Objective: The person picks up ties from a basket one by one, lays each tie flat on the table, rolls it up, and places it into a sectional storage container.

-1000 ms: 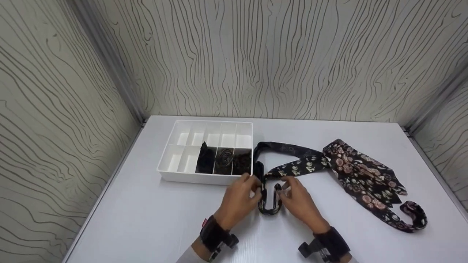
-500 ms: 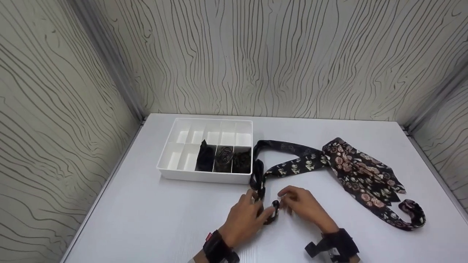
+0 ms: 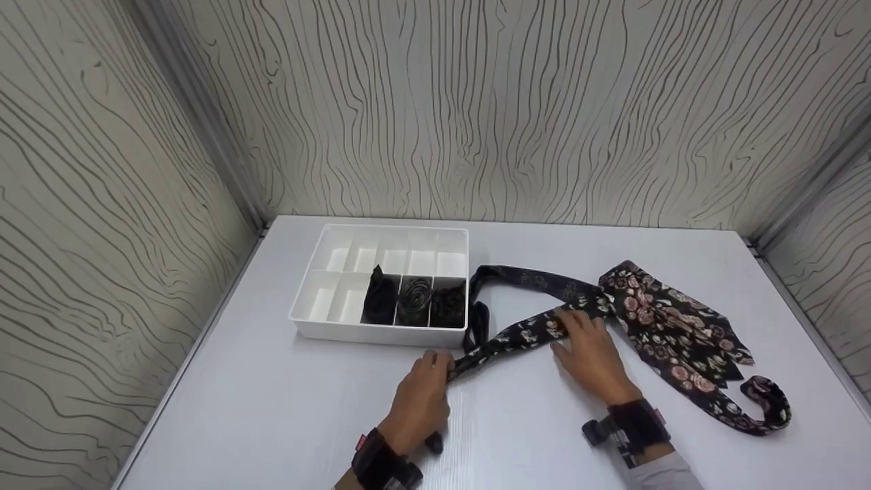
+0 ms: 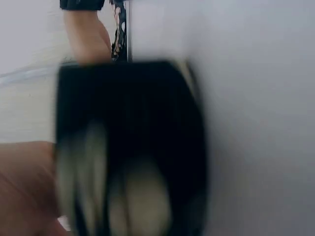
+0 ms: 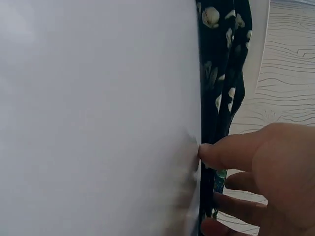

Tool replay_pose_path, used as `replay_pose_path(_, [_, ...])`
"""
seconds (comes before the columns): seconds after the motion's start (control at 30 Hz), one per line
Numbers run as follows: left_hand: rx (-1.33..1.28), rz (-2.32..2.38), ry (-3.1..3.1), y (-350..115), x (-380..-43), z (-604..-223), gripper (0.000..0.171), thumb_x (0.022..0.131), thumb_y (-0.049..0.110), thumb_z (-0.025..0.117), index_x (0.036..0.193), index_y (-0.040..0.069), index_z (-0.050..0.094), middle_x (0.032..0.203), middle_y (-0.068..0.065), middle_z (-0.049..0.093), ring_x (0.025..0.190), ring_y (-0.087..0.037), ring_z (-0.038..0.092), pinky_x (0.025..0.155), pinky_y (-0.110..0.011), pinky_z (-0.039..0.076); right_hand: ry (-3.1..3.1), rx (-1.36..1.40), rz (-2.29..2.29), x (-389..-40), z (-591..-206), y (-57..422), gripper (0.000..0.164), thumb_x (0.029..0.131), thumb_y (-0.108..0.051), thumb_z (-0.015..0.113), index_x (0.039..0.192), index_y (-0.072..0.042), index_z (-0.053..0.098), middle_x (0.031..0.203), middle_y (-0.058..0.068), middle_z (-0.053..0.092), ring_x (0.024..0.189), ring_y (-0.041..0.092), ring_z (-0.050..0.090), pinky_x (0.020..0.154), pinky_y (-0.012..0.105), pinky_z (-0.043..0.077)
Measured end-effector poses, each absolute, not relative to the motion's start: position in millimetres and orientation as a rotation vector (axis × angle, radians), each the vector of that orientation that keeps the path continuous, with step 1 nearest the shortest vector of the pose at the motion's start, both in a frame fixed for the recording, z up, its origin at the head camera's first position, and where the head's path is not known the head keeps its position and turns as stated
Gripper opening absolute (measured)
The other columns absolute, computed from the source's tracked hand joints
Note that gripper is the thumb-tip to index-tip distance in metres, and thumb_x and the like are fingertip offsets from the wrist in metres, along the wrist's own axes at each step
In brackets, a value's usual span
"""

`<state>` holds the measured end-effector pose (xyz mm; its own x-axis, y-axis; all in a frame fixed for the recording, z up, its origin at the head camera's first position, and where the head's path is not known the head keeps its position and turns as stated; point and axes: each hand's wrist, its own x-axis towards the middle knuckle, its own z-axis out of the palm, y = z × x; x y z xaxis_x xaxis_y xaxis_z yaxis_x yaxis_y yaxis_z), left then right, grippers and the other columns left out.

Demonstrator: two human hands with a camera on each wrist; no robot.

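A long black strip of cloth with pale flowers, like a narrow scarf (image 3: 524, 336), runs slantwise across the table. My left hand (image 3: 418, 398) grips its near end, in front of the box. Large and blurred, a dark flowered length of the scarf (image 4: 133, 108) fills the middle of the left wrist view. My right hand (image 3: 592, 350) lies at the scarf's far stretch, fingers reaching over it and thumb apart at the near edge. In the right wrist view the thumb touches the side of the scarf (image 5: 221, 59).
A white divided box (image 3: 381, 333) holds several dark rolled cloths (image 3: 415, 301) in its front row. Right of it, another dark strip (image 3: 524, 276) lies looped. Black cloths with pink roses (image 3: 653, 306) lie at the right, one with a curled end (image 3: 776, 408).
The folded coil at the scarf's near end has been undone and the strip pulled straight. My left hand moved left and nearer; my right hand moved right along the scarf.
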<state>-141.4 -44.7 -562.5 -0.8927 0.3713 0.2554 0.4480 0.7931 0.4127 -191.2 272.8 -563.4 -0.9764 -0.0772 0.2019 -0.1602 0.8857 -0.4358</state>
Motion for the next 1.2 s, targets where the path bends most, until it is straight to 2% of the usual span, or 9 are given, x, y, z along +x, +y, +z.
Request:
replay_pose_path(0.17, [-0.551, -0.766, -2.843, -67.8, -146.1, -562.3, 0.041, 0.080, -0.007, 0.071, 0.118, 0.004, 0.060, 0.105, -0.010, 0.062, 0.092, -0.026, 0.060, 0.072, -0.038, 0.053, -2.774, 0.204, 0.601, -194.5, -563.3, 290.5, 0.055, 0.081, 0.008, 0.070, 0.137, 0.004, 0.064, 0.144, 0.031, 0.053, 0.129, 0.051, 0.043, 0.107, 0.067, 0.037])
replay_pose_path(0.27, [-0.501, -0.748, -2.860, -82.2, -148.1, -561.6, 0.028, 0.082, -0.001, 0.075, 0.108, 0.003, 0.065, 0.100, -0.009, 0.061, 0.090, -0.025, 0.057, 0.071, -0.038, 0.053, -2.775, 0.180, 0.596, -195.2, -563.8, 304.0, 0.062, 0.079, 0.014, 0.063, 0.141, 0.007, 0.059, 0.157, 0.035, 0.040, 0.144, 0.057, 0.030, 0.117, 0.074, 0.024])
replay_pose_path(0.4, [-0.453, -0.761, -2.861, -97.8, -148.2, -561.6, 0.018, 0.085, 0.000, 0.073, 0.102, 0.004, 0.069, 0.098, -0.008, 0.062, 0.091, -0.025, 0.058, 0.072, -0.040, 0.053, -2.816, 0.128, 0.592, -195.8, -562.9, 319.9, 0.068, 0.083, 0.012, 0.060, 0.150, 0.008, 0.049, 0.164, 0.037, 0.028, 0.152, 0.059, 0.020, 0.121, 0.077, 0.015])
replay_pose_path(0.57, [-0.395, -0.802, -2.854, -109.6, -148.5, -561.5, 0.018, 0.087, -0.002, 0.069, 0.102, 0.008, 0.071, 0.097, -0.005, 0.064, 0.091, -0.024, 0.059, 0.073, -0.039, 0.052, -2.765, 0.087, 0.531, -197.5, -561.6, 335.2, 0.067, 0.082, 0.012, 0.067, 0.147, 0.012, 0.050, 0.160, 0.039, 0.032, 0.149, 0.061, 0.023, 0.120, 0.078, 0.017])
replay_pose_path(0.67, [-0.358, -0.842, -2.857, -114.8, -150.4, -561.9, 0.016, 0.088, -0.002, 0.068, 0.100, 0.009, 0.070, 0.093, -0.002, 0.064, 0.088, -0.021, 0.059, 0.071, -0.036, 0.050, -2.676, 0.084, 0.458, -199.2, -562.3, 343.0, 0.066, 0.078, 0.013, 0.071, 0.142, 0.012, 0.055, 0.151, 0.039, 0.044, 0.141, 0.061, 0.032, 0.114, 0.077, 0.028])
replay_pose_path(0.83, [-0.246, -1.004, -2.856, -124.8, -156.3, -560.3, 0.010, 0.095, 0.004, 0.066, 0.103, 0.011, 0.068, 0.093, 0.000, 0.065, 0.082, -0.015, 0.061, 0.069, -0.033, 0.050, -2.534, 0.048, 0.383, -202.7, -563.3, 356.0, 0.040, 0.082, 0.011, 0.070, 0.122, 0.009, 0.068, 0.129, 0.037, 0.062, 0.120, 0.057, 0.047, 0.100, 0.069, 0.038])
replay_pose_path(0.93, [-0.174, -1.116, -2.844, -133.3, -160.0, -557.4, 0.007, 0.099, 0.010, 0.067, 0.105, 0.012, 0.068, 0.099, -0.001, 0.065, 0.084, -0.014, 0.061, 0.072, -0.034, 0.050, -2.531, -0.023, 0.419, -204.9, -562.2, 364.7, 0.028, 0.090, 0.005, 0.069, 0.119, 0.007, 0.069, 0.126, 0.036, 0.064, 0.122, 0.056, 0.046, 0.105, 0.071, 0.034])
replay_pose_path(1.03, [-0.140, -1.182, -2.833, -142.6, -162.4, -554.4, 0.008, 0.100, 0.012, 0.068, 0.108, 0.011, 0.070, 0.102, -0.002, 0.065, 0.089, -0.015, 0.060, 0.077, -0.034, 0.052, -2.608, -0.060, 0.446, -204.4, -562.1, 373.3, 0.037, 0.091, 0.000, 0.071, 0.127, 0.006, 0.065, 0.132, 0.038, 0.060, 0.129, 0.059, 0.041, 0.110, 0.076, 0.028])
replay_pose_path(1.2, [-0.182, -1.245, -2.781, -156.3, -163.5, -550.9, 0.015, 0.094, 0.001, 0.068, 0.108, 0.007, 0.071, 0.105, -0.006, 0.065, 0.094, -0.017, 0.061, 0.083, -0.034, 0.054, -2.732, -0.048, 0.522, -202.1, -561.5, 382.3, 0.051, 0.085, -0.004, 0.077, 0.133, 0.005, 0.063, 0.138, 0.041, 0.056, 0.130, 0.062, 0.040, 0.111, 0.078, 0.022])
